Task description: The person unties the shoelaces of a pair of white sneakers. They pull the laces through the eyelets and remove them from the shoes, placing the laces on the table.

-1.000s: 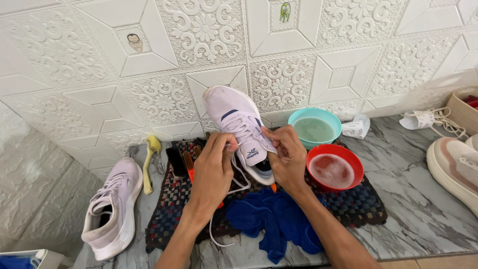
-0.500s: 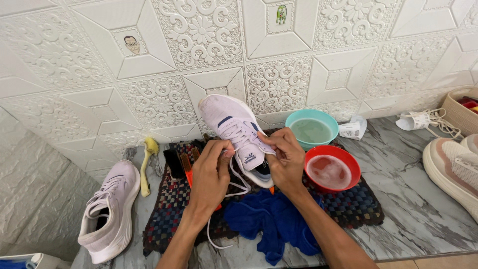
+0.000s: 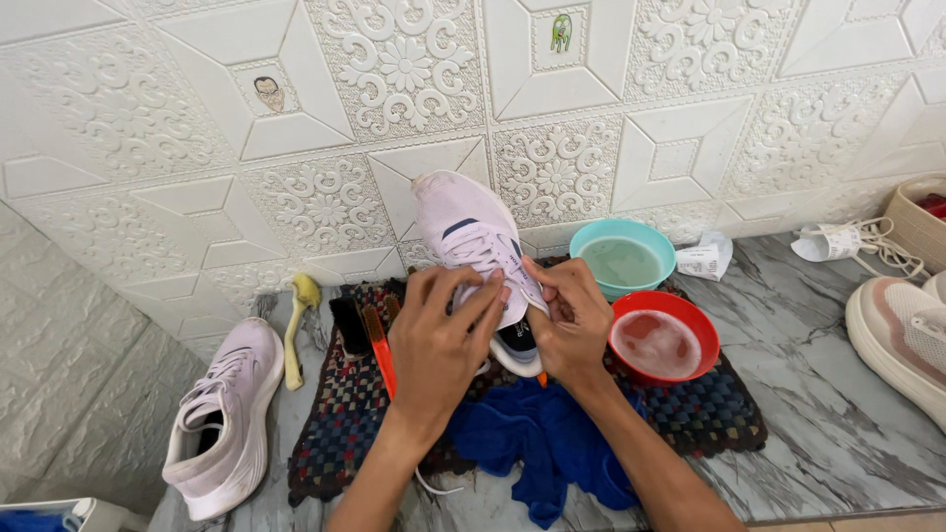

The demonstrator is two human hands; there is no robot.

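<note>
A pale lilac running shoe (image 3: 468, 232) is held toe-up over a multicoloured woven mat (image 3: 340, 414). My left hand (image 3: 441, 340) grips the shoe's side and laces from the left. My right hand (image 3: 567, 320) pinches the lace area near the tongue from the right. A loose white lace end (image 3: 434, 485) trails down below my left forearm. A crumpled blue cloth (image 3: 537, 443) lies on the mat under my wrists. The shoe's heel is hidden behind my hands.
A matching shoe (image 3: 225, 414) lies at the left. A yellow-handled brush (image 3: 296, 325), a black brush (image 3: 348, 325) and an orange-handled brush (image 3: 379, 345) lie beside it. A teal bowl (image 3: 623, 258) and a red bowl (image 3: 660, 340) hold cloudy water. Another shoe (image 3: 902, 330) and a basket (image 3: 921, 222) sit right.
The shoe and both hands have stayed in place. My fingers have shifted slightly on the laces. The view has drifted a little.
</note>
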